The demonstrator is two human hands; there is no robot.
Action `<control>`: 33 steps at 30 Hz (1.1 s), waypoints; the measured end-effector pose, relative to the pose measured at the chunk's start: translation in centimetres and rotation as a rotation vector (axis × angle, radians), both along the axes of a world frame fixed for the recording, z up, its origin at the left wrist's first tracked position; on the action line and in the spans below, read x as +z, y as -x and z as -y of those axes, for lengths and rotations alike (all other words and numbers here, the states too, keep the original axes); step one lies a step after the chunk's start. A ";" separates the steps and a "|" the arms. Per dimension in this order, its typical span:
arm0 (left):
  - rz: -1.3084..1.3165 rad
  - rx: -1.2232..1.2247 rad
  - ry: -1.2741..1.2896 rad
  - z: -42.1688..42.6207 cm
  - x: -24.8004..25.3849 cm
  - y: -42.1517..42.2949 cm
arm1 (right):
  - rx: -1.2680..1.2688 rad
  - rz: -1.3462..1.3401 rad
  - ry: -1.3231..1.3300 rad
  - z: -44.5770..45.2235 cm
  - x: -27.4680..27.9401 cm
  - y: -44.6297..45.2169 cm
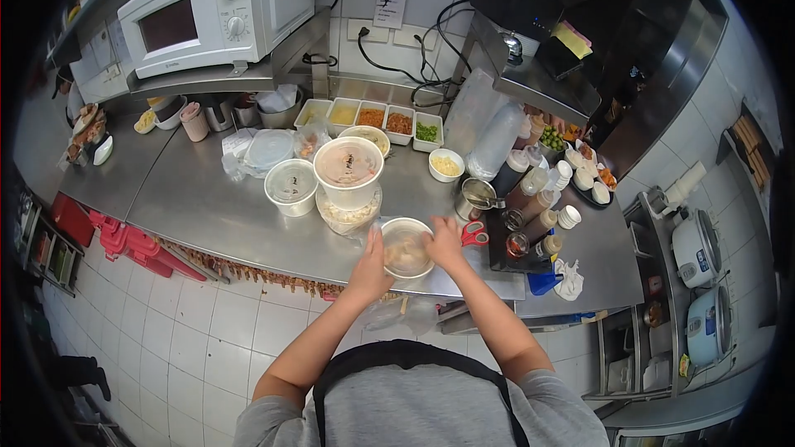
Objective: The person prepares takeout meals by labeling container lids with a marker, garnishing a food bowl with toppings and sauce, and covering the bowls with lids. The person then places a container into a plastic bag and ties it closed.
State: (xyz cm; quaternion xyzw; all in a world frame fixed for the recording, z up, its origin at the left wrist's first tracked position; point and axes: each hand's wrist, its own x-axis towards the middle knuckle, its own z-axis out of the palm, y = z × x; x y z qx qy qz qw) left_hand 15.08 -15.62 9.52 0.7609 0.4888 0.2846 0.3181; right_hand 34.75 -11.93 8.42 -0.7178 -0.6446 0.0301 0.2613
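A round white takeaway bowl (407, 250) with a cloudy see-through lid stands at the counter's front edge, pale food showing dimly inside. My left hand (370, 269) presses against its left side, fingers pointing up along the wall. On the opposite side, my right hand (445, 242) grips the rim, its fingertips partly hidden. Just behind, a larger lidded soup tub (349, 167) is stacked on a bowl wrapped in clear plastic (351, 213). Another lidded tub (291, 186) sits to their left. Red-handled scissors (474, 233) lie close to my right hand.
Ingredient trays (373, 115) line the back beside a small bowl of pale bits (446, 165). Sauce bottles (530, 190) crowd a dark tray at right, near a metal pot (478, 195). A microwave (207, 16) and a black printer (517, 4) sit on raised shelves.
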 end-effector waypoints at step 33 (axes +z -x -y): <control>-0.657 -0.051 -0.440 -11.2 14.2 -0.5 | 0.623 0.672 0.110 2.3 18.3 -6.9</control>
